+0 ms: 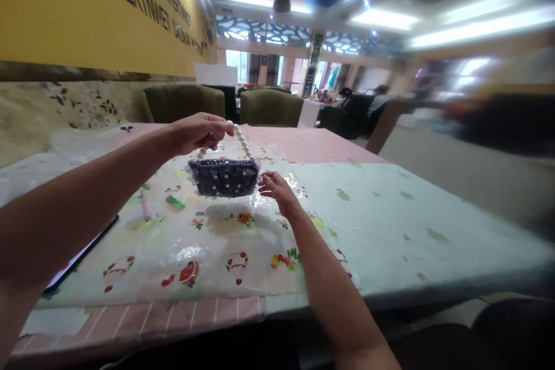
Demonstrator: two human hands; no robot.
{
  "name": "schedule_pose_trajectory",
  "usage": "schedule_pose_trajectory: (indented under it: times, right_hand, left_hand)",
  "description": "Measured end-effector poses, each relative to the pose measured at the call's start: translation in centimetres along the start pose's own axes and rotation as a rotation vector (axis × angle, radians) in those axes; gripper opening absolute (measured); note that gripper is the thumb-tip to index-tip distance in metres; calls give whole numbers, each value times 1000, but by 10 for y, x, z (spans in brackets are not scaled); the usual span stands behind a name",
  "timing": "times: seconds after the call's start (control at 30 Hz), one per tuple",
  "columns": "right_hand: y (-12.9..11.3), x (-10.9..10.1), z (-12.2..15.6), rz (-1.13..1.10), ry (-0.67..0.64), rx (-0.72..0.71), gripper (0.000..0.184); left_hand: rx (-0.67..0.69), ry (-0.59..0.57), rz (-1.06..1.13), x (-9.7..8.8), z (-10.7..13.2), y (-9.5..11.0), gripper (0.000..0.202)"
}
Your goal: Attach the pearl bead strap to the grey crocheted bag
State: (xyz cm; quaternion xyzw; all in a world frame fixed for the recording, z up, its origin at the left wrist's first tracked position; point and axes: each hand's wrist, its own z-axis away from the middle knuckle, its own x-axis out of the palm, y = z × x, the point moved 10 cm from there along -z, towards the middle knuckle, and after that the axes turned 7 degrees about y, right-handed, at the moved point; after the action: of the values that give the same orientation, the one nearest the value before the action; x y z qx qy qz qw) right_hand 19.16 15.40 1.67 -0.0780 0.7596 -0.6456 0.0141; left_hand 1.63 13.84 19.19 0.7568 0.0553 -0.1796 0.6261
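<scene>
A small dark beaded handbag (224, 177) with a white pearl handle (241, 137) hangs just above the table. My left hand (197, 132) is closed around the top of the pearl handle and holds the bag up. My right hand (274, 186) rests on the tablecloth at the bag's right end, fingers slightly curled and touching its side, holding nothing that I can see.
A plastic sheet printed with fruit (195, 243) covers the table under the bag. On it lie a green lighter (175, 202) and a pink pen (144, 206); a dark tablet (82, 255) lies at the left. Olive chairs (271, 107) stand behind the table. People sit far back.
</scene>
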Motion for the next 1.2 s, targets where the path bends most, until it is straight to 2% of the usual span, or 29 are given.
schedule_pose_trajectory:
  times: [0.2, 0.37, 0.53, 0.67, 0.77, 0.9, 1.1, 1.2]
  right_hand:
    - [-4, -4, -6, 85, 54, -147, 57]
    - [-21, 7, 1, 18, -39, -246, 66]
    - [-33, 29, 18, -16, -222, -220, 42]
    - [-30, 27, 17, -73, -172, -181, 26]
    - [-19, 22, 12, -127, -121, -117, 23]
    - [-6, 22, 8, -163, -106, -51, 24]
    - [14, 20, 8, -155, -55, 91, 30]
    - [31, 21, 7, -97, -77, 184, 32]
  left_hand:
    - [30, -53, 33, -5, -4, 5, 23]
    - [24, -133, -12, 10, 0, 2, 24]
    - [-2, -163, 2, 27, -2, -9, 26]
    - [-64, -128, 84, 31, -6, -23, 17]
    - [-119, 3, 213, 22, -13, -40, 8]
    - [-219, 161, 376, 6, -21, -79, 17]
    - [-290, 192, 426, 2, -18, -137, 28]
    - [-322, 208, 403, 4, -11, -161, 36]
